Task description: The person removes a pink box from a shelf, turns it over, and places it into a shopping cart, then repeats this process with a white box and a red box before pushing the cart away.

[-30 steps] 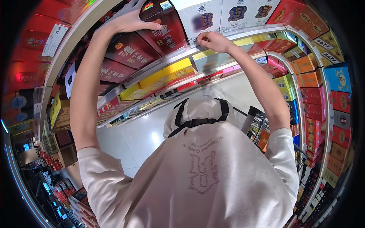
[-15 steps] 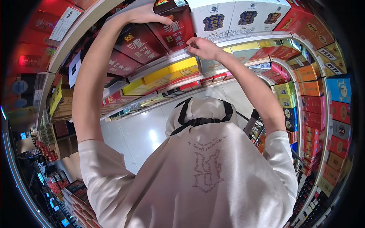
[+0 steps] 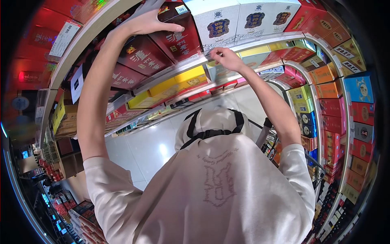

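Note:
My left hand (image 3: pixel 148 19) lies spread over the top of the dark red boxes, its thumb stretched across the front of the rightmost dark red box (image 3: pixel 178 40). Further left, another dark red box (image 3: pixel 140 57) stands in the same row. My right hand (image 3: pixel 225 58) is in front of the shelf edge (image 3: pixel 252 42), below the white boxes with blue emblems (image 3: pixel 218 26). Its fingers are curled together, and whether anything small is between them cannot be made out.
Yellow boxes (image 3: pixel 191 77) stand on the shelf below. Orange boxes (image 3: pixel 323 75) and a blue box (image 3: pixel 360 89) fill shelves at the right. A price tag (image 3: pixel 64 38) hangs at the upper left. A cart (image 3: pixel 271 142) is beside my right arm.
My right hand has moved away from the dark red box, right and slightly down, and its fingers have curled. The shelves have shifted slightly left in view. My left hand stays on the dark red boxes.

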Demonstrator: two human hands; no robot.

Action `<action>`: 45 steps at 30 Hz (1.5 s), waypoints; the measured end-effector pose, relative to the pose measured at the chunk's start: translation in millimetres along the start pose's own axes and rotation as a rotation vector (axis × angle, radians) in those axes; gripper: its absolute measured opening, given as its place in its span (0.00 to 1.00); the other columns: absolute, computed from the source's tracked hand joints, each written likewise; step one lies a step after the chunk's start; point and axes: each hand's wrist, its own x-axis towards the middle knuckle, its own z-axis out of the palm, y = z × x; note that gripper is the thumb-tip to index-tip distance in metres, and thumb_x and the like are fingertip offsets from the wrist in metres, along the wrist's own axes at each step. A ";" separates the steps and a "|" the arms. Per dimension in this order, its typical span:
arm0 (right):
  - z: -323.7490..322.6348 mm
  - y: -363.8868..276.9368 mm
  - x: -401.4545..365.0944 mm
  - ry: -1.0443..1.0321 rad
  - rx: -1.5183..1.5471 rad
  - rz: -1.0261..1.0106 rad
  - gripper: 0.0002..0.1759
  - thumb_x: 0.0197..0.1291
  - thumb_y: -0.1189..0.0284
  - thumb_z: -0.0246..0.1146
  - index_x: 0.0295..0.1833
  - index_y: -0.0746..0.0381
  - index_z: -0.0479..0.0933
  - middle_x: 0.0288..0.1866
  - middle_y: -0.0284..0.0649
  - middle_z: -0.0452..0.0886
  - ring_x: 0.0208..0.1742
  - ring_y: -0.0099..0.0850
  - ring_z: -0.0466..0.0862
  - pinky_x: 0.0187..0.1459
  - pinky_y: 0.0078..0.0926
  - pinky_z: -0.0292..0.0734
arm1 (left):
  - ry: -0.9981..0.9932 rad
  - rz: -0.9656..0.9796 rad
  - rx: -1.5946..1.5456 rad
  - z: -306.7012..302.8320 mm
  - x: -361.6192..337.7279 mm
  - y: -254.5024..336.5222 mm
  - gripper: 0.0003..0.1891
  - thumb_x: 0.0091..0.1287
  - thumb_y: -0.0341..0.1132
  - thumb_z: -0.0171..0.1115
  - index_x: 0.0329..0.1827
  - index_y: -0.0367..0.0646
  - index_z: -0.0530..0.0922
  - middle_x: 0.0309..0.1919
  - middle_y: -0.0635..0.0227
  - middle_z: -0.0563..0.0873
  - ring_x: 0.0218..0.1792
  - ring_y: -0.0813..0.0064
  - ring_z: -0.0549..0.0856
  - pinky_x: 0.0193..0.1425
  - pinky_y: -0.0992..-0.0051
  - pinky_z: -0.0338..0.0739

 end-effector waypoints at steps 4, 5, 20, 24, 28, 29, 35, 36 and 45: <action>-35.1 32.6 0.6 0.208 -0.082 0.127 0.19 0.75 0.61 0.62 0.57 0.64 0.85 0.40 0.42 0.91 0.38 0.30 0.92 0.44 0.32 0.84 | 0.020 0.079 -0.077 -8.6 18.8 34.6 0.69 0.55 0.72 0.75 0.87 0.32 0.52 0.84 0.37 0.56 0.86 0.44 0.53 0.89 0.53 0.49; -42.2 35.8 0.1 0.234 -0.074 0.136 0.19 0.75 0.61 0.62 0.57 0.64 0.85 0.40 0.42 0.91 0.37 0.30 0.92 0.44 0.32 0.85 | -0.002 0.230 -0.123 -14.9 25.8 42.0 0.66 0.56 0.73 0.73 0.86 0.33 0.54 0.83 0.36 0.59 0.85 0.42 0.54 0.89 0.52 0.51; -71.0 31.6 -12.9 0.258 -0.031 0.156 0.19 0.77 0.63 0.61 0.57 0.69 0.83 0.44 0.41 0.89 0.39 0.27 0.90 0.46 0.27 0.85 | 0.012 0.096 0.216 -1.4 79.3 82.1 0.61 0.54 0.72 0.72 0.82 0.34 0.65 0.79 0.34 0.65 0.82 0.39 0.59 0.86 0.49 0.55; -70.4 28.9 -15.3 0.220 -0.010 0.151 0.20 0.77 0.61 0.61 0.59 0.67 0.83 0.46 0.42 0.90 0.41 0.29 0.91 0.47 0.29 0.84 | 0.048 0.261 0.189 6.8 91.3 74.2 0.61 0.56 0.74 0.71 0.82 0.33 0.65 0.78 0.35 0.67 0.81 0.39 0.62 0.85 0.48 0.57; -68.8 27.6 -14.0 0.241 -0.028 0.129 0.18 0.74 0.62 0.61 0.56 0.65 0.85 0.42 0.42 0.91 0.38 0.29 0.92 0.46 0.31 0.85 | -0.188 0.408 -0.246 4.8 94.8 77.7 0.63 0.57 0.74 0.70 0.83 0.32 0.62 0.80 0.35 0.64 0.82 0.39 0.61 0.86 0.49 0.56; -69.1 26.7 -13.9 0.231 -0.024 0.128 0.18 0.74 0.63 0.60 0.56 0.65 0.85 0.42 0.42 0.91 0.38 0.29 0.92 0.46 0.30 0.85 | -0.095 0.296 -0.046 12.3 97.1 72.5 0.64 0.57 0.74 0.70 0.84 0.31 0.60 0.81 0.34 0.62 0.83 0.40 0.59 0.87 0.50 0.55; -67.8 19.0 -12.7 0.196 -0.029 0.112 0.17 0.73 0.63 0.61 0.53 0.65 0.85 0.41 0.41 0.91 0.38 0.28 0.91 0.46 0.29 0.84 | -0.035 0.144 0.200 7.2 96.4 80.0 0.60 0.60 0.72 0.68 0.83 0.30 0.60 0.81 0.36 0.61 0.83 0.45 0.60 0.86 0.55 0.57; -67.9 20.1 -11.1 0.196 -0.028 0.113 0.17 0.73 0.63 0.61 0.53 0.65 0.85 0.41 0.41 0.91 0.38 0.28 0.91 0.46 0.29 0.84 | 0.013 0.154 0.250 7.0 95.4 81.2 0.53 0.65 0.68 0.66 0.79 0.30 0.68 0.77 0.37 0.70 0.79 0.48 0.69 0.83 0.57 0.64; -70.1 16.6 -1.8 0.103 -0.030 0.112 0.18 0.74 0.62 0.61 0.53 0.67 0.86 0.43 0.42 0.90 0.41 0.29 0.89 0.50 0.29 0.83 | -0.229 0.185 0.097 15.1 112.0 72.3 0.61 0.55 0.71 0.72 0.84 0.38 0.62 0.77 0.35 0.68 0.79 0.44 0.69 0.82 0.55 0.65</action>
